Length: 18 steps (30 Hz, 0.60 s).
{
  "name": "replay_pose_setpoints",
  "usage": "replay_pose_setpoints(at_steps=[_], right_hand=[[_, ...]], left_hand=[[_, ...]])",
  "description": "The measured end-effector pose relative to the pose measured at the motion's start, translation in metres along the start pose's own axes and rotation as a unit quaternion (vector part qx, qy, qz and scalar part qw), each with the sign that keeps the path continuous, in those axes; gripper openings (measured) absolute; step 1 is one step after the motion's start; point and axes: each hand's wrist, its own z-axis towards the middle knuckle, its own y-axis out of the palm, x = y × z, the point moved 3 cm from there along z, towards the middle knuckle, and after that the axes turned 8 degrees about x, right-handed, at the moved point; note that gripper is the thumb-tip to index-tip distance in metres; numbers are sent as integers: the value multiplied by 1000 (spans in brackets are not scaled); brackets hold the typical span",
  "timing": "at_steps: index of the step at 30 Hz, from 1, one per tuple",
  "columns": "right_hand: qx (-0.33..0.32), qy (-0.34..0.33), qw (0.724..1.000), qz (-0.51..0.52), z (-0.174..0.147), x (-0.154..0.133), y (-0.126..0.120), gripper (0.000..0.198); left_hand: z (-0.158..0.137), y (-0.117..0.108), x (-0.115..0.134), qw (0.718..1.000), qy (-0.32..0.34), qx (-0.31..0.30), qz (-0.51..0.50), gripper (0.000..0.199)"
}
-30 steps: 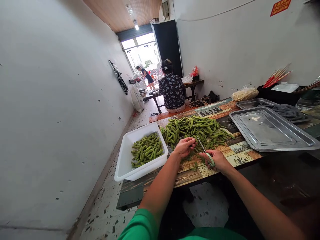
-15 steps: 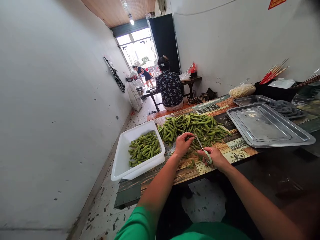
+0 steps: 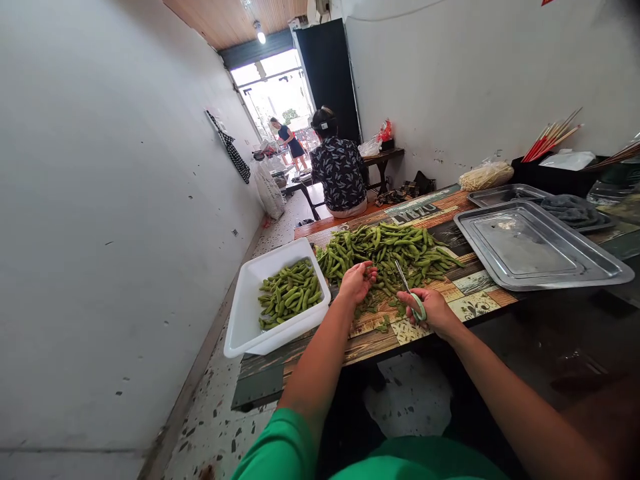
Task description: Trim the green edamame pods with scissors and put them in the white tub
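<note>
In the head view, your left hand (image 3: pixel 358 282) hung at the near edge of the heap of green pods (image 3: pixel 395 247), its fingers loosely curled and narrow; you couldn't tell from here whether a pod was pinched in them. Your right hand (image 3: pixel 431 311) was wrapped around the pale green handles of the scissors (image 3: pixel 404 279), blades aimed up and away from you, near the left fingertips. The pods lay spread on the patterned table (image 3: pixel 367 347), and more pods (image 3: pixel 290 293) sat in the white tub (image 3: pixel 245 307) just left of them. Each looked light, firm but a little springy, perhaps slick if damp, and not fragile; the middle of the pod seemed the best place for your pinch, with your fingertips clear of the blades. The table's front edge ran beneath your 2 forearms, and the tub's near-left corner seemed to jut past the table's left edge. You had bare tabletop between your right hand and the metal tray (image 3: pixel 530 250), while the tub's raised rim stood between your left hand and the pods inside it.
</note>
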Motion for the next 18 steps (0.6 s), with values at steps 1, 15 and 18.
replay_pose_setpoints(at_steps=[1, 15, 18], right_hand=[[-2, 2, 1000, -5, -1, -1, 0, 44], [-13, -21, 1000, 2, 5, 9, -1, 41], [-12, -25, 1000, 2, 6, 10, -1, 41]], left_hand=[[-2, 2, 0, 998, -42, -19, -49, 23], [-13, 5, 10, 976, -68, -151, -144, 30], [-17, 6, 13, 971, -38, -191, -142, 33]])
